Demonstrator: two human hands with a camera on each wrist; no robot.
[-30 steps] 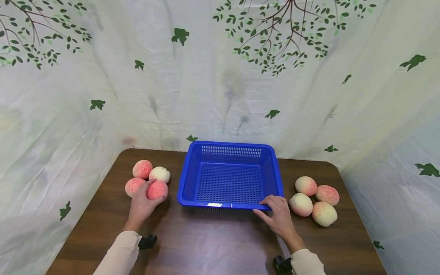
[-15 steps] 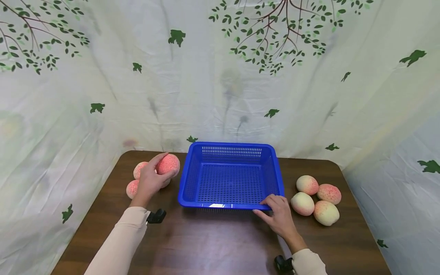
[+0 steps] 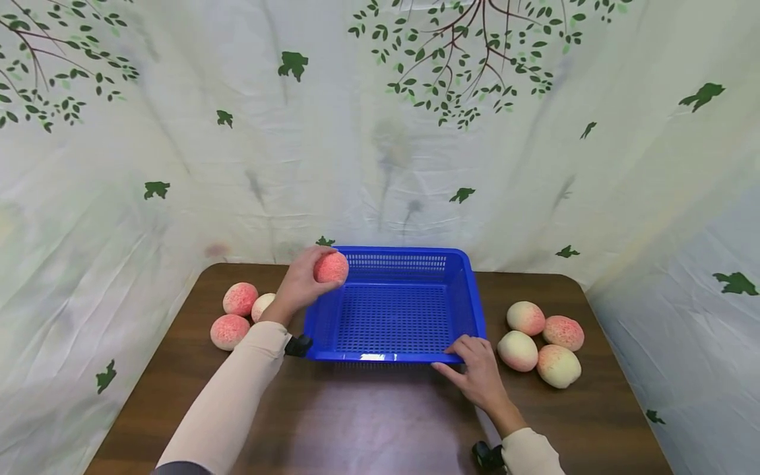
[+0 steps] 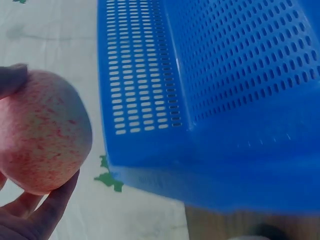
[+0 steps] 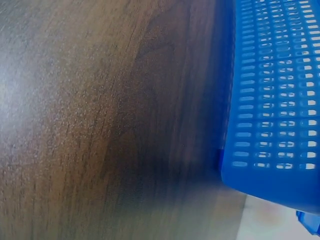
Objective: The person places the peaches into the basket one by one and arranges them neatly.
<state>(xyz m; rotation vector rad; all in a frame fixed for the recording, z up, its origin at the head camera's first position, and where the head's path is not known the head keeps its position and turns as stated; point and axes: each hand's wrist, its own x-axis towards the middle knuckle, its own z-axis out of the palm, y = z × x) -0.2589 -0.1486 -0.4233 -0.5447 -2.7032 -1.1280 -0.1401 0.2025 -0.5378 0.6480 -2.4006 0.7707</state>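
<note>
In the head view my left hand (image 3: pixel 301 280) grips a pinkish-red peach (image 3: pixel 331 268) over the far left corner of a blue plastic basket (image 3: pixel 469 290). Fingers and thumb wrap the fruit's sides, and the left wrist view shows the same peach (image 4: pixel 45 132) beside the basket's slotted wall (image 4: pixel 137 75). My right hand (image 3: pixel 477 373) pinches the basket's near rim toward its right corner, thumb outside and fingers over the edge. No fruit lies on the basket's perforated floor. In the right wrist view only the basket's outer side (image 5: pixel 275 110) shows; the hand is out of sight there.
Left of the basket, two pink peaches (image 3: pixel 230 332) and a pale one (image 3: pixel 263 307) lie together, the pale one partly behind my wrist. On the right sits a cluster of several peaches (image 3: pixel 518 351). A printed cloth (image 3: pixel 368 165) hangs behind the brown table (image 3: pixel 368 422).
My left hand has lifted the pink peach from the left group and carried it rightward to the basket's far left corner. The right hand stays on the rim.
</note>
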